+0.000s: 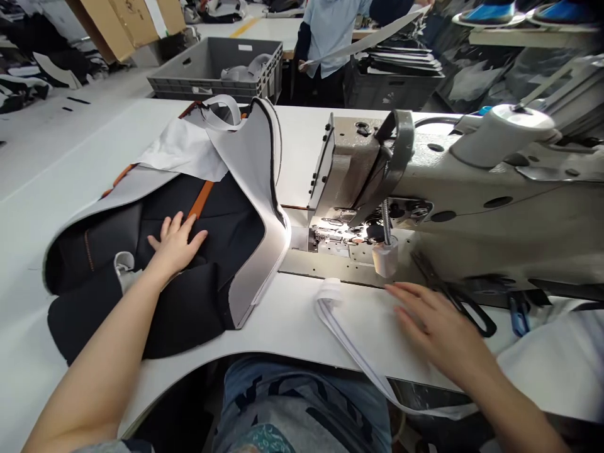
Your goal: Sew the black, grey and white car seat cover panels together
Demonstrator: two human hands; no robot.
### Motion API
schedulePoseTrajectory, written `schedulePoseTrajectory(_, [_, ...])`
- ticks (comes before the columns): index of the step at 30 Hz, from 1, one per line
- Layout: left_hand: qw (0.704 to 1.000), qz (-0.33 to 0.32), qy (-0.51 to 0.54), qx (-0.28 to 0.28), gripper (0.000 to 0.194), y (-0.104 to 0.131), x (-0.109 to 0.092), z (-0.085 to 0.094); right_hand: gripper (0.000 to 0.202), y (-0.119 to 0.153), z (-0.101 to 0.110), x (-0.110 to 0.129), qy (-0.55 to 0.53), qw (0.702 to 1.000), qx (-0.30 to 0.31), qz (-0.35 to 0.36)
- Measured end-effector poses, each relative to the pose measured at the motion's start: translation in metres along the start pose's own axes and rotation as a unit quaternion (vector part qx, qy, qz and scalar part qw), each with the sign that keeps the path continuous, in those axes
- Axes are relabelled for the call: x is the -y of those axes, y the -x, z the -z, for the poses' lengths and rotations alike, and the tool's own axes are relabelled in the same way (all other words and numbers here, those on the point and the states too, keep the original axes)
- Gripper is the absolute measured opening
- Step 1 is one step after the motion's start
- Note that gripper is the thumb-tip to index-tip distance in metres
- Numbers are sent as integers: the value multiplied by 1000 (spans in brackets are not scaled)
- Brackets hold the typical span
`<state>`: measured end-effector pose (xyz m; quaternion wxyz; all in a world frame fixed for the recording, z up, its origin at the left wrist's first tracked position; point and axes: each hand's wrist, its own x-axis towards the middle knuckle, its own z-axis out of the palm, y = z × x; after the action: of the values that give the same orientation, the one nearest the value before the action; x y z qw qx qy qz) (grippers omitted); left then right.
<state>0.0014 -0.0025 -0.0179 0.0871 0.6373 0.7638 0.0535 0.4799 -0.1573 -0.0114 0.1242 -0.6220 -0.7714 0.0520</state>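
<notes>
My left hand [175,246] lies with spread fingers on a black sewn cover [231,226] with grey backing and orange trim, to the left of the sewing machine [358,163]. A white cloth piece [189,151] rests on the cover's far part. My right hand [434,321], slightly blurred, is over the table in front of the machine, its fingers extended and holding nothing. Close to it are black scissors [465,308] and a white strip [346,340] that runs off the table's front edge. The machine's lamp lights the needle area.
Blue-handled snips [519,314] and white fabric [561,358] are at the right. Behind the table stand a grey crate [212,88], a cardboard box [127,25] and a dark crate [391,88] with stacked pieces. A person in a light blue shirt [330,31] holds a long strip there.
</notes>
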Motion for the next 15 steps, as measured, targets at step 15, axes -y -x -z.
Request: schedulePoseTrajectory(15, [966, 31, 209, 150, 56, 163, 24, 60, 31, -139, -40, 145, -576, 794, 176, -87])
